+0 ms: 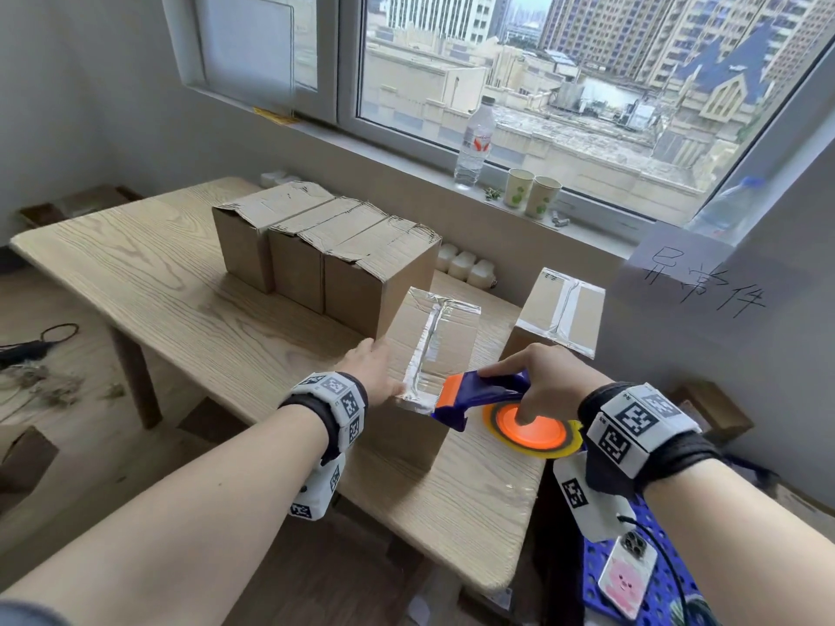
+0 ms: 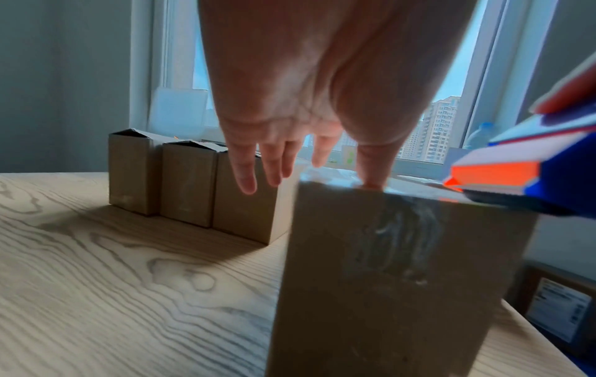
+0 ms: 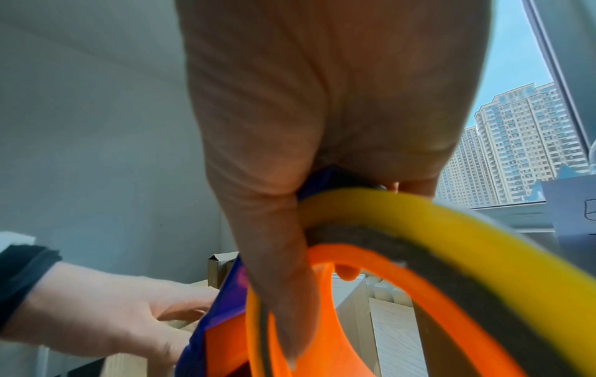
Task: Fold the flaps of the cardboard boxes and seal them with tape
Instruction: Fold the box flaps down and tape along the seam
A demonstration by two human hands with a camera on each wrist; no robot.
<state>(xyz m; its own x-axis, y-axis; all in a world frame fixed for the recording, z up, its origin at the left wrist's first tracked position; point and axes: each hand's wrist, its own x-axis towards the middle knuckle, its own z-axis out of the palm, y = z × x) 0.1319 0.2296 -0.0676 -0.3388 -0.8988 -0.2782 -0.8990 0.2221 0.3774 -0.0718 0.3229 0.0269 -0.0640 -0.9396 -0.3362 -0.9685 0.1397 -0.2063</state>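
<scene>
A small cardboard box (image 1: 433, 341) stands at the table's near right, its top flaps folded flat with clear tape (image 1: 427, 350) along the centre seam. My left hand (image 1: 372, 370) rests on the box's near left top edge with straight fingers (image 2: 274, 163); the thumb presses the taped edge (image 2: 371, 186). My right hand (image 1: 542, 381) grips a blue and orange tape dispenser (image 1: 492, 395) at the box's near edge. Its yellow tape roll (image 3: 451, 229) fills the right wrist view. The taped front of the box (image 2: 396, 244) faces the left wrist camera.
Three boxes (image 1: 325, 250) with folded, ragged flaps stand in a row mid-table. A taped box (image 1: 560, 309) sits at the right edge. A bottle (image 1: 474, 142) and two paper cups (image 1: 528, 196) stand on the sill. A phone (image 1: 628, 576) lies on a blue crate.
</scene>
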